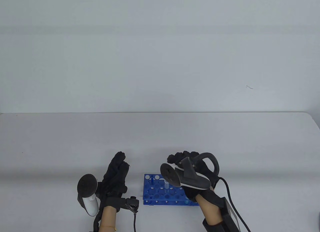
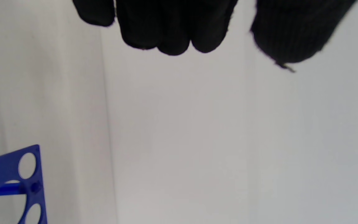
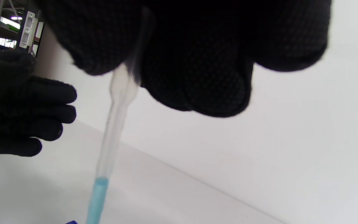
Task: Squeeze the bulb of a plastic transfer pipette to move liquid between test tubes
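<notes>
Pipette (image 3: 113, 124) gripped by right hand (image 1: 192, 172) above white table (image 1: 225, 142); left hand (image 1: 113, 177) seemingly open, holding nothing.

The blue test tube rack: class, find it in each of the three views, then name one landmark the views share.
Table view: blue test tube rack at bottom centre, between the hands, partly under the right hand.
Left wrist view: one corner with round holes at bottom left.
Right wrist view: only blue slivers at the bottom edge, below the pipette.
Shared landmark: the white table.
</notes>
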Action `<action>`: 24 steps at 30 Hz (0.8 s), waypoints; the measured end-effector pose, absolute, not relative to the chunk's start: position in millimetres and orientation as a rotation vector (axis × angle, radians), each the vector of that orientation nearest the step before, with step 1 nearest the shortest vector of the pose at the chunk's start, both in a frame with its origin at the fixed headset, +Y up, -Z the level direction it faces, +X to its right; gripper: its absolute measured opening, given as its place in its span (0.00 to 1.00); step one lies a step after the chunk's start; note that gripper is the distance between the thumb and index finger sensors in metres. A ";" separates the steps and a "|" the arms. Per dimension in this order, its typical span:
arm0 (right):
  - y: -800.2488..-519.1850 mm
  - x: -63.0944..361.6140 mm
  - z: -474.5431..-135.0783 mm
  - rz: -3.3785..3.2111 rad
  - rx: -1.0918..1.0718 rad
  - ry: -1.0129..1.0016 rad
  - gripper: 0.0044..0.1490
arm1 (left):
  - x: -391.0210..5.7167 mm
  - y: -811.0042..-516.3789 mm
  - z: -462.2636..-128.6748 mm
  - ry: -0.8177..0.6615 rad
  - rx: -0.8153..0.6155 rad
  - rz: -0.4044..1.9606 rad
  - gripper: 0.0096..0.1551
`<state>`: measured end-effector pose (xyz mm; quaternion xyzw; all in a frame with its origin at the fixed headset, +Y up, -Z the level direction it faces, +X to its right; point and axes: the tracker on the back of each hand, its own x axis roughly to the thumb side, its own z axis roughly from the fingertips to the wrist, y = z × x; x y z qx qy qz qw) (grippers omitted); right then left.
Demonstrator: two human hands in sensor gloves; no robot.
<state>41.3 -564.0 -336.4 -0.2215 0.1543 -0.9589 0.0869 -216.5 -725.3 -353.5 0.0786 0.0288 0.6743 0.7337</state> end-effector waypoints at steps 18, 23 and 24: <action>-593.2 28.8 -349.3 -2.792 -0.690 0.362 0.28 | -216.2 -725.8 -353.3 0.065 0.169 1.486 0.46; -599.9 26.0 -352.1 -2.759 -0.679 0.379 0.27 | -216.1 -725.8 -353.4 0.065 0.169 1.485 0.46; -601.2 25.6 -352.7 -2.753 -0.679 0.388 0.27 | -216.1 -725.8 -353.4 0.065 0.169 1.485 0.46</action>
